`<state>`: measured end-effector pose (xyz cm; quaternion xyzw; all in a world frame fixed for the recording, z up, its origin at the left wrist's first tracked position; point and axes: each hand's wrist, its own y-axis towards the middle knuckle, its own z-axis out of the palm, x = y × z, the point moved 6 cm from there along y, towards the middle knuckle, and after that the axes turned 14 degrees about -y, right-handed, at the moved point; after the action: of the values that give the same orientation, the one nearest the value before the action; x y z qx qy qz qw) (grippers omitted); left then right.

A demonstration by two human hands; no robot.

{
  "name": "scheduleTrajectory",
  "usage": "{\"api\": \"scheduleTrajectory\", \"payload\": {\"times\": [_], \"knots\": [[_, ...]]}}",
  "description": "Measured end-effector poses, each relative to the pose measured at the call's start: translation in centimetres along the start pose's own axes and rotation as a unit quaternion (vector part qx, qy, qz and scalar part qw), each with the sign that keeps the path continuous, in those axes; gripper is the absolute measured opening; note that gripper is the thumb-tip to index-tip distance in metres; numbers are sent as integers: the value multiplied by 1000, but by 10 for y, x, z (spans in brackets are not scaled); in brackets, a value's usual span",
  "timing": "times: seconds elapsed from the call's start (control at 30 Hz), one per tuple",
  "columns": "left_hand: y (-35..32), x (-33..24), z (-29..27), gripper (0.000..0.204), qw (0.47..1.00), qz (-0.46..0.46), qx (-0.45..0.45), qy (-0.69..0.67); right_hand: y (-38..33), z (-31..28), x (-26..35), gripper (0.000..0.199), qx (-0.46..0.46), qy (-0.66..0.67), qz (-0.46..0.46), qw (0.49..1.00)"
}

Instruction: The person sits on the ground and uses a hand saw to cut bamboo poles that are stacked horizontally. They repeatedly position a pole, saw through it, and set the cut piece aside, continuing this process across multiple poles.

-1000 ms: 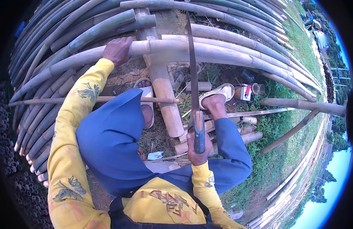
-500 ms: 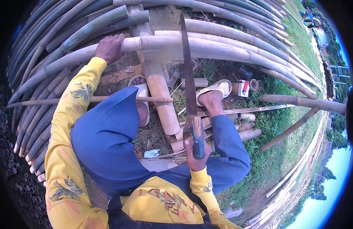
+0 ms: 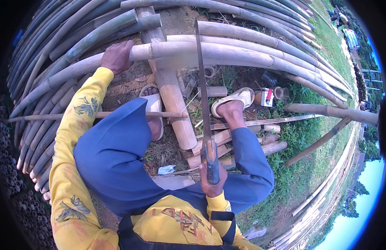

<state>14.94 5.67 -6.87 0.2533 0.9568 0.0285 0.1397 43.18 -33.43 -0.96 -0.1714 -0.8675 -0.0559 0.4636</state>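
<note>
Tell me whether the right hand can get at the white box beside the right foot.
Probably not: the right hand is wrapped around the saw handle, and the right leg lies between it and the white box.

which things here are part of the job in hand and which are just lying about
In use:
- handsaw, in the right hand
- bamboo pole, held by the left hand
- thick bamboo log crossing beneath it

Lying about:
- crumpled pale wrapper
- small white-and-red box
- short bamboo offcut

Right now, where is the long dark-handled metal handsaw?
In the head view, the handsaw is just right of centre, its handle in the right hand and its blade across the thick pale bamboo pole.
</note>
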Motion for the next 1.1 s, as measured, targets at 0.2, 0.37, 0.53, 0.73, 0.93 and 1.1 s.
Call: {"api": "scheduleTrajectory", "payload": {"times": [0.2,0.37,0.53,0.73,0.93,1.1], "knots": [[12,-6,2,45,1000,11,-1,1,114,21,-9,15,28,57,-33,997],[4,-10,-8,48,1000,2,2,-11,121,26,-1,15,-6,50,-39,998],[1,-10,-2,49,1000,-13,16,-4,-5,-7,-22,33,-21,-40,-4,999],[14,-2,2,48,999,-31,39,3,78,9,-17,22,16,-11,-72,997],[-3,1,-5,49,999,-11,30,9,4,-3,7,17,-29,-29,-32,999],[2,-2,6,48,1000,-7,-1,4,40,-12,-6,12,-46,-76,-92,992]]}}
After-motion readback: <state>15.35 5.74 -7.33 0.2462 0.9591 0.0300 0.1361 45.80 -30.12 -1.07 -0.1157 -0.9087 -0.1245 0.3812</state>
